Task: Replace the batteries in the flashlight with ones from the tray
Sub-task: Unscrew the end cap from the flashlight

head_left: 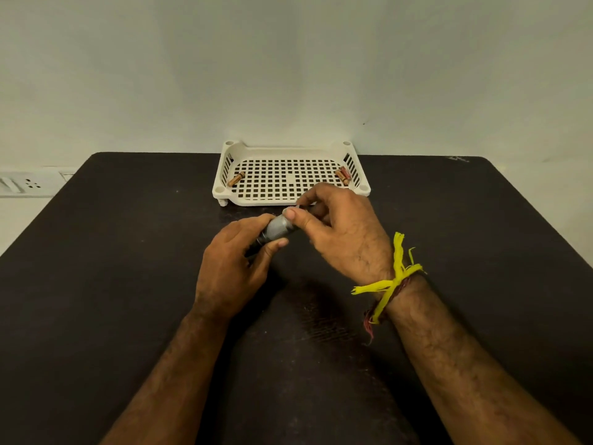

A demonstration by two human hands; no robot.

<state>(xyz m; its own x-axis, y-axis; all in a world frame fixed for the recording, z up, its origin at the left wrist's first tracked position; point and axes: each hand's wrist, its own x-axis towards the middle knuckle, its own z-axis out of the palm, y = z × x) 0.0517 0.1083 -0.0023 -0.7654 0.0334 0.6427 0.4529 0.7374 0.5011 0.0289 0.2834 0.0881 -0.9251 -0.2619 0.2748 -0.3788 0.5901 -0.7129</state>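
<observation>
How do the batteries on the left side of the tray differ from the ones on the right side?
The left batteries lie near the white tray's left wall, slanting up to the right; the right batteries lie by the right wall, slanting up to the left. The left ones are in full view, while the right hand comes close to the right ones. Both groups look brownish-red and lie flat on the grid floor.

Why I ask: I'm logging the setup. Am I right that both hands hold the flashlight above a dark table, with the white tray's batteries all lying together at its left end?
Not quite. The head view shows the batteries split: one at the tray's left end, others at its right end. The rest stands.
</observation>
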